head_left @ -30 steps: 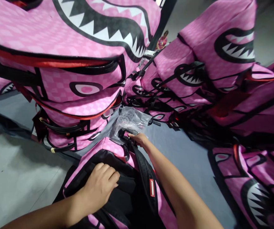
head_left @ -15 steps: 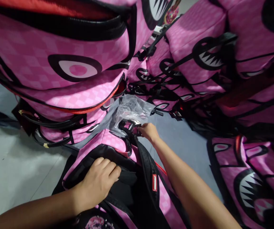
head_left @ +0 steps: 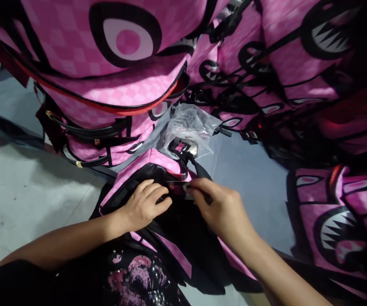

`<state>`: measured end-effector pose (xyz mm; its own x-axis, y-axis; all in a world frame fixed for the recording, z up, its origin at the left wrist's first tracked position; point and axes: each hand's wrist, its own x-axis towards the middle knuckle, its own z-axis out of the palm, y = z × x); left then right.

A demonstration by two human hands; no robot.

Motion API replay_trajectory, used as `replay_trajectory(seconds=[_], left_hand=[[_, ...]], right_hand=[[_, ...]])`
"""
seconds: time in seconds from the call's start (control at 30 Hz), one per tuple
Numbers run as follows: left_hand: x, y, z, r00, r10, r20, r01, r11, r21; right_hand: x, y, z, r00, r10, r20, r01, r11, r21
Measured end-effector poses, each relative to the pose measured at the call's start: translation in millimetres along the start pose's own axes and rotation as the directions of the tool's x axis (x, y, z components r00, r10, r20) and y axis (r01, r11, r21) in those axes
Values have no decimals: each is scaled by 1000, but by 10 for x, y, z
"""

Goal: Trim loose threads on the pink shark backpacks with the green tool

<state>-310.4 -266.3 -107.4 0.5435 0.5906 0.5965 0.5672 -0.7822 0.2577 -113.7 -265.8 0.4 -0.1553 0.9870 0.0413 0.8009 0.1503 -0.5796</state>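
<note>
A pink-and-black backpack (head_left: pixel 157 160) lies in front of me with its black inside showing. My left hand (head_left: pixel 146 205) rests on the edge of its opening, fingers spread over the black material. Over the dark opening, my right hand (head_left: pixel 217 197) pinches a thin tag (head_left: pixel 177 183), seen nearly edge-on; its print cannot be read. Just beyond the backpack's top is a clear plastic bag (head_left: pixel 191 123). Black tags with a pink design (head_left: pixel 180 147) lie at its near side. A black strap (head_left: pixel 200 168) runs from the backpack's top toward my right hand.
Stacked pink checked backpacks (head_left: pixel 113 91) rise at the left, close to my hands. More pink backpacks (head_left: pixel 290 72) are piled at the back right, and another (head_left: pixel 333 229) stands at the right. A grey surface (head_left: pixel 250 178) lies between; pale floor (head_left: pixel 36 191) shows at the left.
My right hand has come back from the plastic bag to the backpack's opening with a thin tag. My left hand's fingers have loosened and spread. The view has shifted.
</note>
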Motion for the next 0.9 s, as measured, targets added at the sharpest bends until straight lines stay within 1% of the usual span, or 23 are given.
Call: replay_trajectory(seconds=[0.03, 0.07, 0.13, 0.17, 0.2, 0.23, 0.27, 0.3, 0.33, 0.37, 0.4, 0.43, 0.57, 0.63, 0.7, 0.77, 0.83, 0.9], left_hand=[[-50, 1, 32, 995, 7, -101, -6, 1000, 11], [-107, 3, 49, 983, 15, -181, -12, 1000, 17], [-242, -8, 30, 958, 45, -284, -34, 998, 44], [-312, -27, 0, 948, 29, -318, -9, 998, 64], [-381, -59, -37, 939, -40, -341, 70, 995, 74], [-443, -101, -75, 925, -161, -344, 195, 979, 66], [-498, -152, -107, 899, -306, -313, 334, 942, 40], [-543, -206, -128, 861, -444, -246, 459, 888, 4], [-577, -257, -137, 822, -546, -159, 549, 835, -30], [-601, -300, -133, 799, -596, -78, 593, 803, -54], [-618, -332, -119, 795, -606, -25, 603, 795, -70], [-628, -352, -99, 801, -599, -6, 597, 799, -78], [-638, -343, -28, 822, -565, -73, 560, 825, -79], [-633, -322, -25, 833, -545, -97, 539, 839, -81], [-621, -309, -39, 844, -527, -104, 520, 850, -85], [-604, -309, -53, 855, -511, -86, 502, 858, -105], [-593, -326, -47, 862, -504, -60, 493, 859, -138], [-605, -355, -15, 855, -515, -51, 501, 849, -166]], right_hand=[[12, -12, 102, 996, -23, 85, 33, 993, -113], [33, -25, 180, 984, -18, 179, 60, 971, -233], [79, -63, 263, 938, 43, 345, 117, 895, -430], [101, -89, 278, 913, 71, 402, 150, 857, -493], [123, -116, 285, 892, 89, 443, 181, 827, -531], [146, -142, 291, 876, 95, 473, 207, 811, -547], [169, -165, 302, 866, 93, 492, 226, 805, -549], [194, -184, 321, 859, 90, 504, 237, 802, -548], [219, -199, 347, 855, 92, 510, 242, 799, -550], [242, -213, 378, 852, 98, 515, 244, 796, -554], [260, -227, 408, 847, 107, 521, 243, 793, -559], [271, -242, 433, 840, 120, 530, 244, 788, -565], [232, -334, 429, 798, 176, 576, 296, 719, -629], [189, -380, 393, 791, 165, 589, 334, 690, -642], [177, -409, 385, 812, 90, 576, 350, 715, -605], [221, -423, 435, 834, -13, 551, 353, 780, -516], [321, -437, 539, 834, -75, 547, 346, 843, -412], [448, -467, 663, 818, -91, 568, 338, 876, -345]])
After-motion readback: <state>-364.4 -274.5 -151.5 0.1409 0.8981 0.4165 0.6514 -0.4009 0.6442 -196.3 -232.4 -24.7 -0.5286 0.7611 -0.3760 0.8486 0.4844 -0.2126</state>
